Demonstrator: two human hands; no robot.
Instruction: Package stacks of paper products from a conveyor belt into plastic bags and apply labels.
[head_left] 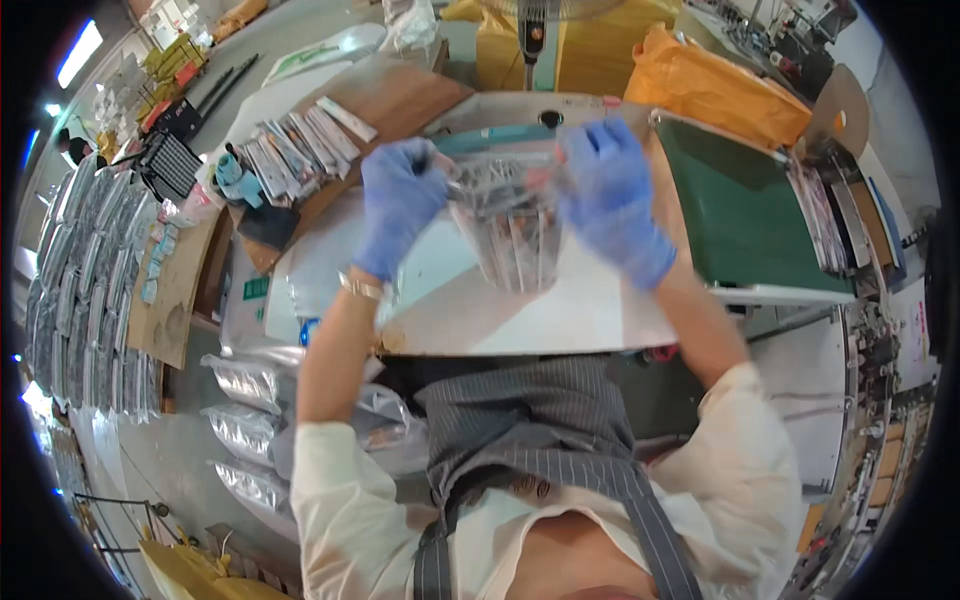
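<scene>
Head view: both gloved hands are raised over the white table [600, 320]. Left hand [400, 200], at 11 o'clock, and right hand [612, 195], at 1 o'clock, each pinch a top corner of a clear bag [515, 225] hanging between them. Green conveyor [745, 215] at 2 o'clock. Packets [295, 150] at 10 o'clock.

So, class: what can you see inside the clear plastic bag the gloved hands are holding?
Inside the clear bag, held between the left hand and right hand, several slim, dark-edged packets stand side by side. Glare and blur hide their number and contents.
</scene>
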